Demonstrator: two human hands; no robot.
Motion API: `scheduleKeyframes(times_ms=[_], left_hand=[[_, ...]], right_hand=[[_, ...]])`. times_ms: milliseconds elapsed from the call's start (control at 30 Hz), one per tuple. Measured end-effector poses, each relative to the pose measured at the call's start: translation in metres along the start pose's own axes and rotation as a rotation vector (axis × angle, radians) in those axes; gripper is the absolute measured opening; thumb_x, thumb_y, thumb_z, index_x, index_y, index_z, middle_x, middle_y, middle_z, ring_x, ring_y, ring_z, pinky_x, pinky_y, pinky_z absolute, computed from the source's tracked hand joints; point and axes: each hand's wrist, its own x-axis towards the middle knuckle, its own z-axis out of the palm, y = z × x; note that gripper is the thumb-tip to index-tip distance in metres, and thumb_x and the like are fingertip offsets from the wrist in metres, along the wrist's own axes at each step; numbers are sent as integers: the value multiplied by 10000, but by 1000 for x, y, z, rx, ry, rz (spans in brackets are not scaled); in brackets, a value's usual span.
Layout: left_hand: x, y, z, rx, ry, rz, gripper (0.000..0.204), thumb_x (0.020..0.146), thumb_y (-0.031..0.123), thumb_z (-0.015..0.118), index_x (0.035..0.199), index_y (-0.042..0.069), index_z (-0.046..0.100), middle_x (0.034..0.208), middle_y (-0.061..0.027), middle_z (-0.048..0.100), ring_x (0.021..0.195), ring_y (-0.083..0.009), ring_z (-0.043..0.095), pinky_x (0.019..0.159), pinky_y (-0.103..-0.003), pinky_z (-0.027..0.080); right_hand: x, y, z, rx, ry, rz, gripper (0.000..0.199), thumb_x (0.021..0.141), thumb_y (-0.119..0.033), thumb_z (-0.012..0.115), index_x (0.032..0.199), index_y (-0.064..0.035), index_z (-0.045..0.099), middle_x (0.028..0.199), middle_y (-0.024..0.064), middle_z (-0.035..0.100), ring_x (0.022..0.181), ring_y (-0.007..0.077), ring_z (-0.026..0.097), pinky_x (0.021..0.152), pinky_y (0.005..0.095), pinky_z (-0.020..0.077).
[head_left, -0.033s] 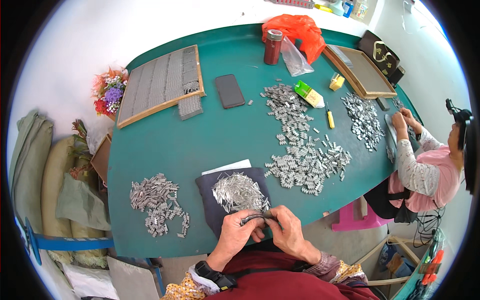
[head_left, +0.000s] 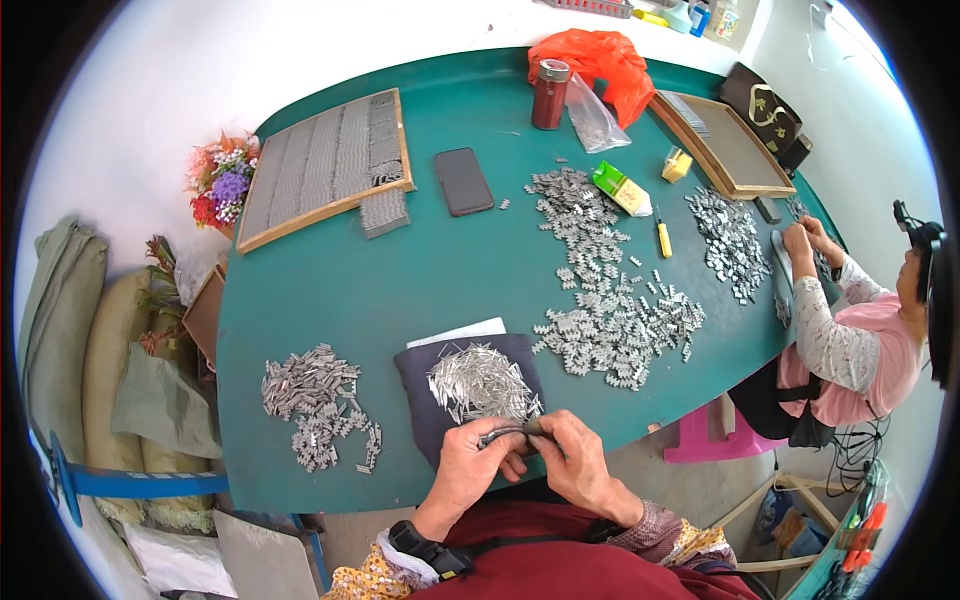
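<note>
Head view: a small dark metal part point(head_left: 508, 433) is pinched between left hand point(head_left: 470, 468) and right hand point(head_left: 572, 462) over the dark pad point(head_left: 425, 410); it is judged light, stiff, slippery, best held by its ends.

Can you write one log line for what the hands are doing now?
left hand: holds small dark part | right hand: pinches it too | below: metal pins on dark cloth

Phone point(head_left: 464, 181), red flask point(head_left: 549, 94), orange bag point(head_left: 597, 58), flowers point(head_left: 220, 182).
</note>
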Motion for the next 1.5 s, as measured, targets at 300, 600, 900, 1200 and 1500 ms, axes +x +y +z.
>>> scheduleKeyframes(times_ms=[300, 600, 900, 1200, 1500], left_hand=[[-26, 8, -57, -99, 302, 142, 112, 898, 10, 639, 956, -85, 655, 785, -168, 684, 583, -213, 675, 473, -284, 556], [-41, -5, -69, -148, 316, 121, 114, 892, 6, 646, 952, -91, 656, 776, -167, 680, 577, -213, 670, 482, -283, 553], [-39, -10, -68, -125, 237, 96, 115, 894, 3, 644, 959, -91, 656, 773, -160, 679, 592, -201, 673, 488, -276, 558], [-35, -7, -63, -38, 180, 54, 133, 902, 30, 657, 974, -81, 662, 769, -146, 680, 605, -186, 678, 501, -266, 564], [-31, -4, -51, 40, 119, 1, 115, 918, 19, 634, 986, -68, 665, 807, -133, 682, 640, -184, 685, 525, -265, 565]], right_hand=[[16, 3, 4, -287, -97, -169, 208, 779, 46, 644, 971, -31, 628, 889, 101, 578, 825, 291, 552, 743, 403, 423], [12, -11, 26, -398, -249, -282, 158, 753, -9, 688, 887, -48, 613, 818, 81, 533, 763, 275, 511, 693, 388, 384], [14, -15, 33, -523, -380, -234, 157, 765, -24, 654, 889, -34, 558, 827, 111, 494, 804, 292, 493, 728, 393, 377], [12, -7, 28, -237, -278, -163, 178, 778, 84, 619, 905, -3, 529, 834, 155, 525, 771, 351, 530, 683, 429, 444], [27, -17, 29, -25, -279, -78, 174, 877, 53, 571, 1041, -3, 556, 865, 162, 556, 774, 329, 583, 671, 382, 472]])
